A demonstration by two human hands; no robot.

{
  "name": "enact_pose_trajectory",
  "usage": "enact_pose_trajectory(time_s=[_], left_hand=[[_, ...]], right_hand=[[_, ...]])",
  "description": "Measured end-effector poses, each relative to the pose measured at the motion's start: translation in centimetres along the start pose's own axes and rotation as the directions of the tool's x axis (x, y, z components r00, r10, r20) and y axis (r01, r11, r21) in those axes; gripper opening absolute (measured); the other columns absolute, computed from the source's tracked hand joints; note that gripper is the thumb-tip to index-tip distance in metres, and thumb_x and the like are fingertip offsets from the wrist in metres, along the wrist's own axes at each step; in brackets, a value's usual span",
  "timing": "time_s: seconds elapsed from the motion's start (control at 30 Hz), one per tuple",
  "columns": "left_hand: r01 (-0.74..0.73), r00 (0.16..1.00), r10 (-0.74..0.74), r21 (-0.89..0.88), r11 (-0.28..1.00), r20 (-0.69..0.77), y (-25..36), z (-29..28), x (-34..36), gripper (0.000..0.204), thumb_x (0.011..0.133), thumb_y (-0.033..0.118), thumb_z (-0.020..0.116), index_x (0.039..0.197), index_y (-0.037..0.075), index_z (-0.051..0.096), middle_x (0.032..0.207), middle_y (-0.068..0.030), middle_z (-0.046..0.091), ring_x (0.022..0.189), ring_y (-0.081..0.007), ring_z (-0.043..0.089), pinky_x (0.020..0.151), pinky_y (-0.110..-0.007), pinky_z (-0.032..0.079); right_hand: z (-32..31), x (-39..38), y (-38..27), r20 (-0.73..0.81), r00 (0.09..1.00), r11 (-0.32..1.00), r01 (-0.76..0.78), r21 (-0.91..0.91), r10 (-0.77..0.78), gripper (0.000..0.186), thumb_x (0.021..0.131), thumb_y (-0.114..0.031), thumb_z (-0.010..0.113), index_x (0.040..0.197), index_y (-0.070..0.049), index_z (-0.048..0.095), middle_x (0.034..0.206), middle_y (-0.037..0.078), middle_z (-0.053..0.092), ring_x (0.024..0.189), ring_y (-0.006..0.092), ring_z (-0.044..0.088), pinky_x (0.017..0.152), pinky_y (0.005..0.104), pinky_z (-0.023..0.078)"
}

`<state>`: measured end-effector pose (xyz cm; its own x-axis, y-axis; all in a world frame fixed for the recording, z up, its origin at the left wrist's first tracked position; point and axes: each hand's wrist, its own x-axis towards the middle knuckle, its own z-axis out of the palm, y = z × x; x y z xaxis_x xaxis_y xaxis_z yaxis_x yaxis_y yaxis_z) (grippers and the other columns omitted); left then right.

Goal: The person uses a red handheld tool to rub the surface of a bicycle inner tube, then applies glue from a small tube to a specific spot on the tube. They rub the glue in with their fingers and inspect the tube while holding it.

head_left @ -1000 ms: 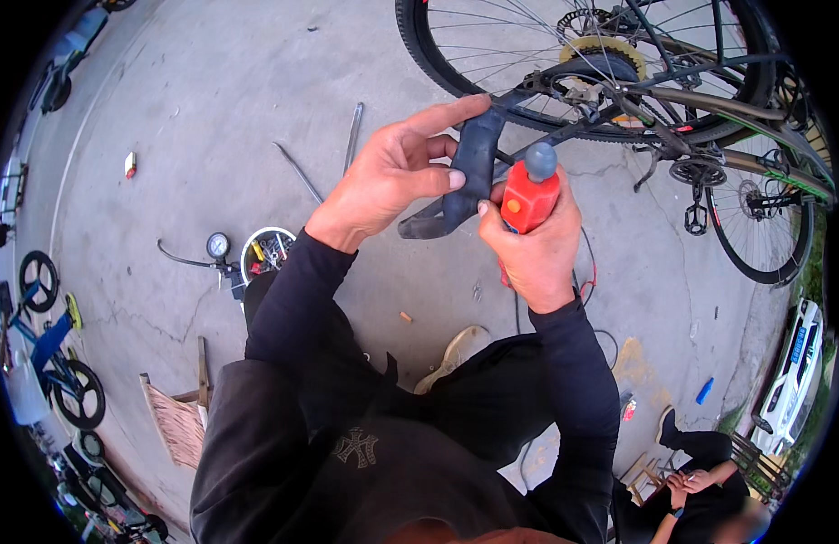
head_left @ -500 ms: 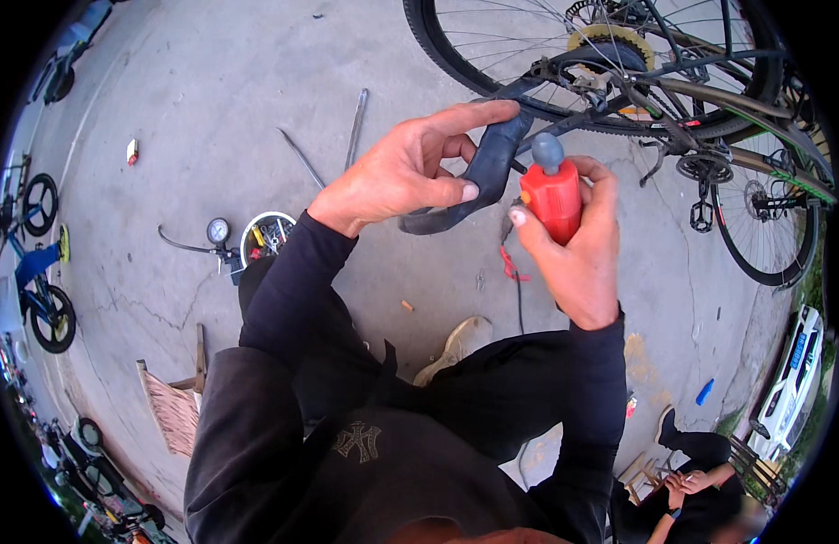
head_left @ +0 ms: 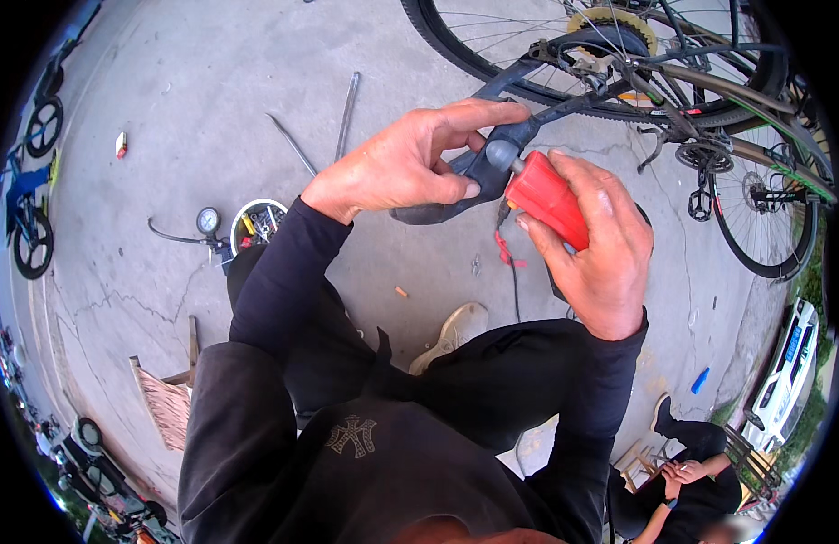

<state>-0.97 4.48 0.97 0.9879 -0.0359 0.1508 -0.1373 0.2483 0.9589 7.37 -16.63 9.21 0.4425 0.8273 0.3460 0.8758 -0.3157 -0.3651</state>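
My left hand (head_left: 406, 163) grips a black inner tube (head_left: 519, 132) between thumb and fingers, keeping a stretch of it spread. A loop of the tube hangs below the thumb, and its far part runs up toward the bicycle's rear wheel (head_left: 456, 56). Wrapped in my right hand (head_left: 610, 258) is a red handheld electric grinder (head_left: 548, 201), tilted to the left. Its rounded grey tip (head_left: 502, 154) is at the tube's surface between my hands; whether it presses on it I cannot tell. A dark cord (head_left: 516, 295) hangs below the grinder.
Two metal bars (head_left: 347, 113) lie on the concrete beyond my left hand. A white tub (head_left: 259, 210) of small parts and a pump with a gauge (head_left: 208, 219) stand at left. A woven stool (head_left: 164, 399) is lower left. Someone sits at lower right, hands (head_left: 684, 471) together.
My right hand has turned the grinder from upright to tilted left, bringing its grey tip over to the tube. My left hand keeps its hold, and the view has shifted slightly.
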Motion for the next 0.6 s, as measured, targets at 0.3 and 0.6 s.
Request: enact_pose_trajectory(time_s=[0.3, 0.6], left_hand=[[0.004, 1.000, -0.004, -0.019, 1.000, -0.014, -0.23, -0.13, 0.04, 0.073, 0.076, -0.007, 0.056, 0.147, 0.004, 0.047, 0.151, -0.0107, 0.043, 0.123, -0.0213, 0.055, 0.079, -0.027, 0.058], [0.038, 0.999, -0.036, 0.069, 0.997, -0.024, -0.31, 0.21, 0.11, 0.073, 0.074, -0.007, 0.056, 0.146, 0.005, 0.049, 0.150, -0.0083, 0.044, 0.126, -0.0208, 0.051, 0.076, -0.025, 0.056]], right_hand=[[0.21, -0.06, -0.41, 0.083, 0.995, 0.995, 0.053, -0.080, -0.046, 0.059, 0.066, -0.009, 0.085, 0.121, -0.008, 0.064, 0.106, 0.010, 0.065, 0.090, 0.0284, 0.067, 0.073, 0.0369, 0.055], [0.49, -0.12, 0.23, 0.075, 0.995, 0.993, 0.078, -0.087, -0.072, 0.058, 0.066, -0.010, 0.085, 0.120, -0.007, 0.064, 0.105, 0.009, 0.064, 0.088, 0.0277, 0.067, 0.071, 0.0368, 0.055]])
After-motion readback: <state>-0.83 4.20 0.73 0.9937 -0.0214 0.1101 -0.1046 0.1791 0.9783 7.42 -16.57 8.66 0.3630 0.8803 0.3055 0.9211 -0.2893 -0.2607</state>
